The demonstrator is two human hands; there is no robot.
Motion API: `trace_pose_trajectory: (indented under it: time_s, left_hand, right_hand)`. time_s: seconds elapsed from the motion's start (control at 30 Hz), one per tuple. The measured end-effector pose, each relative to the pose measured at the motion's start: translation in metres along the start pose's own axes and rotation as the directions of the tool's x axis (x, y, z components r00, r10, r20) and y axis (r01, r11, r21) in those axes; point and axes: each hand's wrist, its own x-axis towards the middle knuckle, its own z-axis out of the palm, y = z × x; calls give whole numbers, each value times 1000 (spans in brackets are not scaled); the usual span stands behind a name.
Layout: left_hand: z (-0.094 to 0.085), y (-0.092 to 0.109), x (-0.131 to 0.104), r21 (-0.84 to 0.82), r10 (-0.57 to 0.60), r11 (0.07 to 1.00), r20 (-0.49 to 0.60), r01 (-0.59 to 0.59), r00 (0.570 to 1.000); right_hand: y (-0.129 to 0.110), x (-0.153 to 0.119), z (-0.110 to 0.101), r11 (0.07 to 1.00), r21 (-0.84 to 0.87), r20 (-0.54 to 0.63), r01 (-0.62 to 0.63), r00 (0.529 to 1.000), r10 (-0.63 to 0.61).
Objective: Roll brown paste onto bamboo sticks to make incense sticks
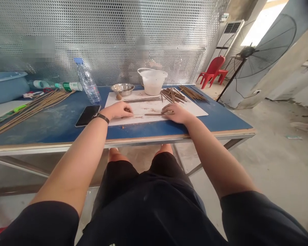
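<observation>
On a white board [195,109] lies a thin stick whose right part is coated in a brown material [153,114]. My left hand [119,110] has its fingers curled together at the stick's bare left end. Over the coated right end rests my right hand [175,112], fingers bent and low on the board; what lies under them is hidden. Behind the hands, several thin brown sticks [143,99] lie side by side. A small brown ball [118,97] sits near a metal bowl [123,89]. A pile of brown sticks [173,95] is at the board's right.
A white bucket [152,82] stands at the back. To the left are a phone [88,116], an upright plastic bottle [88,83], long bare sticks [41,106] and a blue basin [6,87]. Behind the blue table [220,119] rises a perforated metal screen [92,30].
</observation>
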Motion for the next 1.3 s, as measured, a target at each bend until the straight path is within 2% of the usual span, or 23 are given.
trace_pose_trajectory:
  time_s: [0.1, 0.33, 0.47, 0.63, 0.87, 1.03, 1.1, 1.2, 1.3]
  left_hand:
    - [-1, 2, -2, -1, -7, 1000, -19, 7, 1000]
    - [-5, 12, -11, -114, -43, 993, -18, 41, 999]
    - [-6, 12, -11, -137, -42, 990, -34, 37, 999]
    - [-6, 10, -9, -152, -34, 988, -33, 29, 999]
    - [-6, 9, -8, -123, -34, 992, -65, 26, 997]
    - [-6, 2, -7, -87, -35, 996, -36, 32, 999]
    - [-4, -1, -6, -54, -29, 998, -56, 26, 998]
    - [-2, -1, -5, -18, -30, 999, -107, 28, 994]
    - [0, 3, -5, -10, -62, 998, -79, 61, 995]
  right_hand:
    - [-1, 1, 3, 1000, 26, -3, 5, 1000, -5]
    - [-3, 2, 7, 979, 106, -117, -176, 975, 188]
    - [-4, 2, 7, 972, 165, -136, -169, 972, 192]
    - [-8, 1, 6, 974, 157, -128, -166, 974, 187]
    - [-7, 3, 4, 946, 185, -236, -266, 922, 306]
    - [-6, 2, 6, 926, 206, -265, -317, 893, 365]
    - [-8, 3, 7, 918, 212, -262, -336, 885, 385]
    - [-16, 15, 7, 915, 199, -231, -352, 890, 393]
    - [-28, 49, 4, 923, 154, -190, -353, 906, 378]
